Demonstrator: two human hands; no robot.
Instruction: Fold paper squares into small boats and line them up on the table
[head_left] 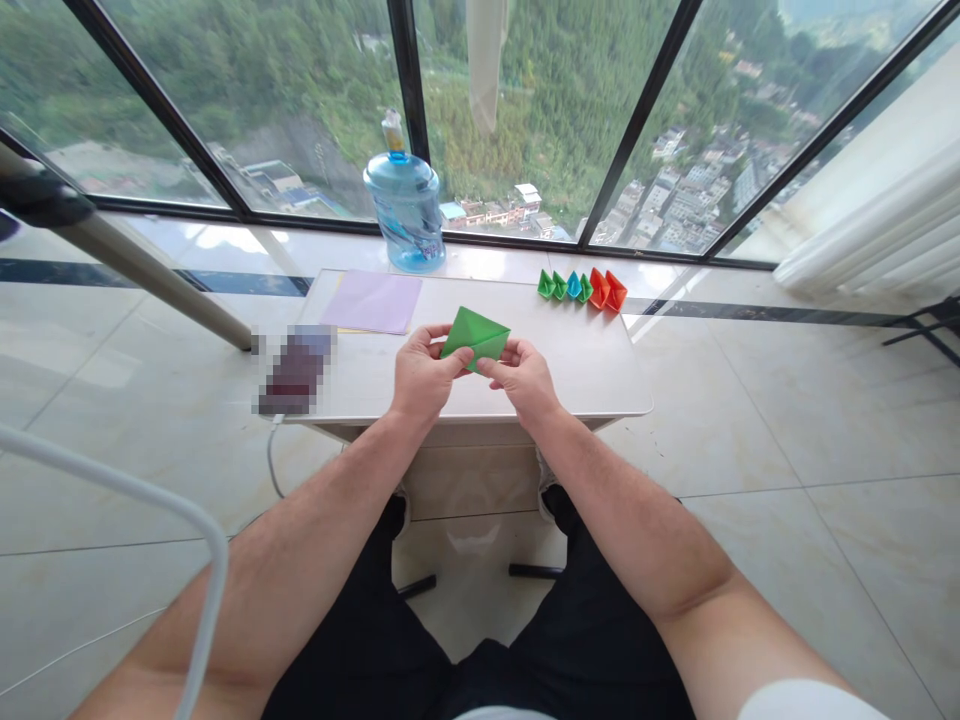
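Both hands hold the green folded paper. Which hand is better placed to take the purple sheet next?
Probably the left hand: the purple sheet lies on its side of the table, while the right hand would cross over the green paper.

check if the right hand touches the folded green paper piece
Touching. Head view shows the right hand pinching the folded green paper piece at its lower edge.
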